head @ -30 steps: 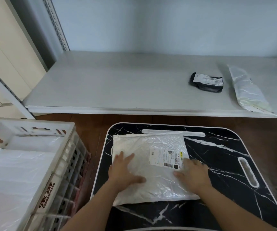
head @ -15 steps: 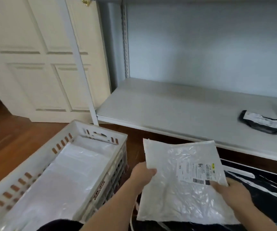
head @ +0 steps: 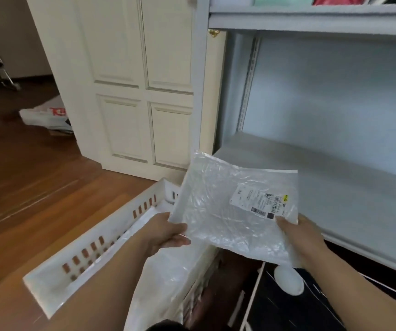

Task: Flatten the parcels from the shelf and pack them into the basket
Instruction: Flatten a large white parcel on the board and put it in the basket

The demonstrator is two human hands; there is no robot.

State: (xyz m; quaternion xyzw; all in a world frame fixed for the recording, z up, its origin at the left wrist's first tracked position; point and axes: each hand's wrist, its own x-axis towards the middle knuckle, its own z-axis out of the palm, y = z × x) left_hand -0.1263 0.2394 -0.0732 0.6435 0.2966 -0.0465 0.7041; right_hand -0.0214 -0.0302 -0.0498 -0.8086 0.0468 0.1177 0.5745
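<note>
A flat white plastic parcel (head: 225, 206) with a printed label is held up in the air, tilted, over the far right part of the white slotted basket (head: 92, 249). My left hand (head: 168, 232) grips its lower left edge, thumb on top. My right hand (head: 297, 235) grips its lower right edge below the label. White parcels (head: 166, 275) lie inside the basket. The grey shelf (head: 335, 187) stands behind the held parcel.
A black marbled board (head: 287, 306) lies on the floor to the right of the basket, under the shelf's front edge. A cream panelled door (head: 144, 87) stands behind the basket. A white bag (head: 46, 115) lies on the wooden floor at far left.
The parcel went from being pressed flat on the black board to lifted by both hands and carried left, over the basket. The view swung left and up.
</note>
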